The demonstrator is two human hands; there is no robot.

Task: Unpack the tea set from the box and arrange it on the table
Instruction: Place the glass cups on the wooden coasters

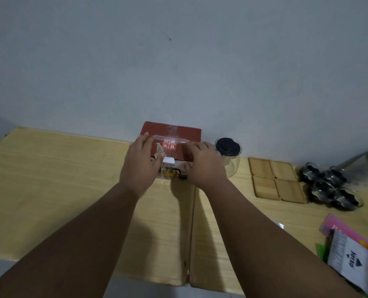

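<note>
Judging from how things lie, most of the unpacking looks done: a glass teapot (228,157) with a black lid stands just right of the box (174,136), four wooden coasters (277,182) lie in a square further right, and a cluster of glass cups (329,186) sits beyond them. Whether anything is left inside the box cannot be told, since its top looks shut. Both hands rest on it: the left hand (141,163) lies flat on the left part of the top with fingers loosely spread, and the right hand (202,162) covers the right front edge, fingers together; neither pinches anything clearly. The box is dark red with white characters and a glossy strip of tape across the lid, a product picture on its front, standing at the far edge of the desk (49,186) against the wall. Some printed packets (350,257) lie at the near right.
</note>
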